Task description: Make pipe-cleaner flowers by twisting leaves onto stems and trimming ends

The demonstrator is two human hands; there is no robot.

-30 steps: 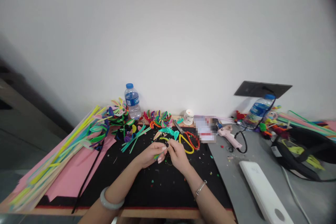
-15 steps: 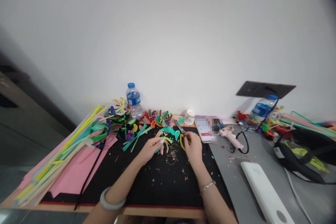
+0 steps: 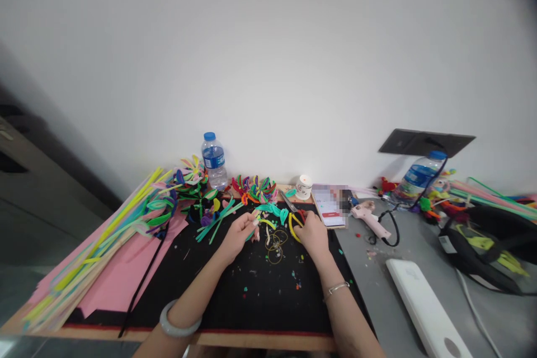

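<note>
My left hand (image 3: 240, 236) is closed in a pinch on short pipe cleaner pieces; a yellow-green pipe cleaner (image 3: 267, 223) sticks out to the right of its fingertips. At the handles of a pair of scissors (image 3: 287, 200) is my right hand (image 3: 312, 236), its fingers curled round them. The scissor blades point up and left, and a yellow handle loop shows beside the fingers. Teal bent pipe cleaners (image 3: 274, 212) lie between the hands, partly behind the left fingertips. Below them, thin rubber bands (image 3: 276, 254) rest on the black mat (image 3: 268, 305).
Pipe cleaner flowers (image 3: 257, 189), green cut strips (image 3: 220, 218) and a water bottle (image 3: 213, 162) stand or lie at the back left. A paper cup (image 3: 304, 187), phone (image 3: 329, 210), pink glue gun (image 3: 370, 221) and white power bank (image 3: 425, 307) are to the right.
My right hand has shifted slightly right, and more of the scissors' handles shows, with a red part visible. My left hand has drawn slightly left with the pipe cleaner pieces.
</note>
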